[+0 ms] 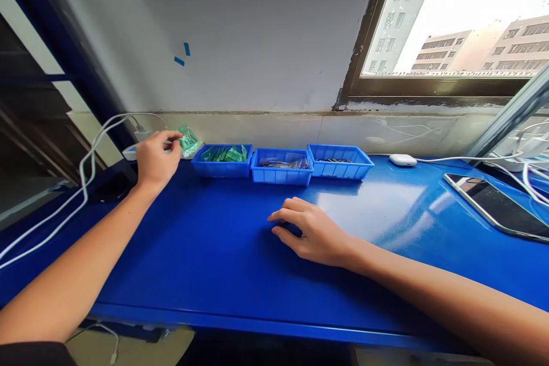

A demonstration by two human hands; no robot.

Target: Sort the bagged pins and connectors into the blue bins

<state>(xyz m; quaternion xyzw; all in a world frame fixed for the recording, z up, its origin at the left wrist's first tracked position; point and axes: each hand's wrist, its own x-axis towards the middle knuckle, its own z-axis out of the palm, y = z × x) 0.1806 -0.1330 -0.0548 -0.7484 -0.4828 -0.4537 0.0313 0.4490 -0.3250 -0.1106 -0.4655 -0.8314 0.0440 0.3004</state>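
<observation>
My left hand [156, 157] is stretched out to the back left of the blue table [214, 251]. Its fingers pinch a small green plastic bag [189, 140], held just left of the leftmost blue bin [223, 160]. That bin holds more green bags. My right hand [306, 229] rests on the table in the middle, fingers loosely curled downward with nothing in them. A middle blue bin [282, 166] holds clear packets, and a right blue bin [339, 161] holds small dark parts.
White cables [92, 154] and a white charger lie at the back left. A white earbud case [402, 159] sits right of the bins. A tablet [497, 205] lies at the far right. A wall and window stand behind the table.
</observation>
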